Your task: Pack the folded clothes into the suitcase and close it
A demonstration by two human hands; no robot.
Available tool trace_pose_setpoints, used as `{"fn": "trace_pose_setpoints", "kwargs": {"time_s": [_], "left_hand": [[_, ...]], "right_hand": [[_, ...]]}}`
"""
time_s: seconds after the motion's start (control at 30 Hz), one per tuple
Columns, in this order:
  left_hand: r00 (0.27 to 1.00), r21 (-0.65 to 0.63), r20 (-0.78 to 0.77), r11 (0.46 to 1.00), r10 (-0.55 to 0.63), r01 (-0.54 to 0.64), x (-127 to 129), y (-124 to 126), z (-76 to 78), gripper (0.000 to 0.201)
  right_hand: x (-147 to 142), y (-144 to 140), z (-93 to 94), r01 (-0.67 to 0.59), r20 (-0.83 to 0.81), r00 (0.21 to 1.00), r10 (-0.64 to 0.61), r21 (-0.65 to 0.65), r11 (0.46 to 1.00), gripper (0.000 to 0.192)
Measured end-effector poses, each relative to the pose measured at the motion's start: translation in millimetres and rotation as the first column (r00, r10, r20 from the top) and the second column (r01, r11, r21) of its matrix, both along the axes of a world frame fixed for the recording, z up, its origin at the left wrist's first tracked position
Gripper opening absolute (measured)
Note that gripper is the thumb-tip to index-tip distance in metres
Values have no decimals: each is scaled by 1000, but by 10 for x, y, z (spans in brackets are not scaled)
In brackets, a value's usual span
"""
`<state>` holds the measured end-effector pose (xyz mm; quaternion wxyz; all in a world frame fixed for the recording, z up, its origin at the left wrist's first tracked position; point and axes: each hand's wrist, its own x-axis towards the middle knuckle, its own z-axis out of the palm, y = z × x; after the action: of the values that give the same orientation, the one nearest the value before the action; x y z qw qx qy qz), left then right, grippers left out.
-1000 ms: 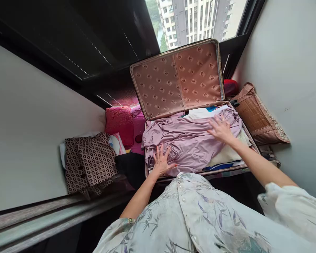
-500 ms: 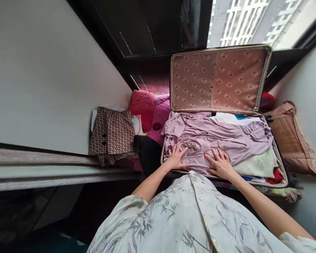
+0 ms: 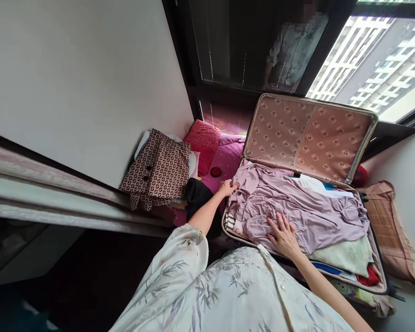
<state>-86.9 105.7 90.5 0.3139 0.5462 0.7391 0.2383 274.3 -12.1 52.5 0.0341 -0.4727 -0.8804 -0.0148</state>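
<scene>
A mauve garment (image 3: 276, 198) lies wrinkled over the packed clothes in an open suitcase (image 3: 346, 129). At its left edge, by the suitcase rim, my left hand (image 3: 227, 188) has its fingers curled on the cloth; the fingertips are partly hidden. My right hand (image 3: 284, 234) rests flat on the garment's near middle, fingers spread. Under and around it show a pale green folded cloth (image 3: 349, 256), a red item (image 3: 369, 275) in the near right corner, and white cloth (image 3: 314, 184) along the back.
A brown patterned cloth (image 3: 169, 168) is heaped on the left, with a black cloth (image 3: 197, 198) beside it. Behind are a pink cushion (image 3: 204, 140) and a small round dark object (image 3: 216, 172). A brown cushion (image 3: 389, 230) stands against the right wall. Windows rise behind the raised lid.
My left hand has moved from the garment's near left part back to its left edge, and its fingers have curled. My right hand stays flat on the cloth. The view has turned and tilted.
</scene>
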Motion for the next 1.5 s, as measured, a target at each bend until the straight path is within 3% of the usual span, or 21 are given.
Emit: {"fn": "trace_pose_setpoints", "kwargs": {"time_s": [0.07, 0.2, 0.27, 0.37, 0.43, 0.5, 0.6, 0.7, 0.8, 0.93, 1.03, 1.13, 1.2, 1.27, 1.37, 1.43, 1.5], "left_hand": [[999, 22, -31, 999, 28, -28, 152, -9, 14, 27], [999, 25, -49, 999, 24, -22, 526, -101, 57, 24], [996, 42, -80, 999, 34, -31, 633, -193, 64, 32], [977, 209, -202, 978, 69, -26, 661, -357, 53, 50], [964, 338, -260, 940, 53, 39, 647, -418, 37, 58], [966, 385, -260, 917, 0, 104, 652, -382, 20, 62], [983, 310, -176, 946, -44, 98, 713, -120, 1, 58], [997, 128, -79, 991, -12, 22, 801, 266, -10, 62], [999, 6, -51, 1000, 1, 0, 887, 602, -23, 59], [999, 32, -44, 999, -30, 32, 962, 939, 3, 29], [998, 91, -67, 996, 21, -15, 943, 1120, 67, 40], [981, 134, -175, 989, 86, -63, 874, 1126, 87, 59], [959, 185, -283, 982, 4, 50, 837, 1010, 30, 74], [916, 179, -370, 955, -157, 236, 821, 845, -91, 86], [882, -15, -356, 945, -309, 326, 818, 650, -333, 92], [900, -132, -309, 951, -309, 281, 816, 609, -470, 92], [913, -157, -285, 954, -291, 255, 813, 626, -549, 92]], "right_hand": [[20, -14, -32, 8, 12, 1000, -9, 9, 1000, 58], [-1, -18, -47, 44, 32, 998, -44, -1, 999, 57], [-18, -15, -53, 57, 36, 998, -56, -10, 998, 56], [-28, -11, -70, 67, 36, 997, -66, -32, 997, 56], [-27, -9, -84, 74, 32, 997, -73, -43, 996, 57], [-27, -7, -96, 82, 28, 996, -80, -47, 996, 56], [-30, -3, -106, 83, 24, 996, -82, -54, 995, 56], [-40, -3, -109, 81, 25, 996, -80, -59, 995, 57], [-55, -13, -109, 88, 18, 996, -87, -55, 995, 59], [-78, -38, -88, 99, 7, 995, -99, -77, 992, 59], [-96, -58, -61, 115, 2, 993, -116, -108, 987, 59], [-106, -75, -62, 122, -8, 992, -123, -121, 985, 62], [-108, -85, -87, 122, -22, 992, -126, -119, 985, 63], [-108, -93, -123, 121, -38, 991, -126, -113, 986, 63], [-110, -93, -166, 113, -54, 991, -119, -100, 989, 61], [-114, -84, -181, 107, -56, 992, -113, -93, 990, 60], [-117, -75, -193, 107, -52, 992, -112, -91, 990, 59]]}}
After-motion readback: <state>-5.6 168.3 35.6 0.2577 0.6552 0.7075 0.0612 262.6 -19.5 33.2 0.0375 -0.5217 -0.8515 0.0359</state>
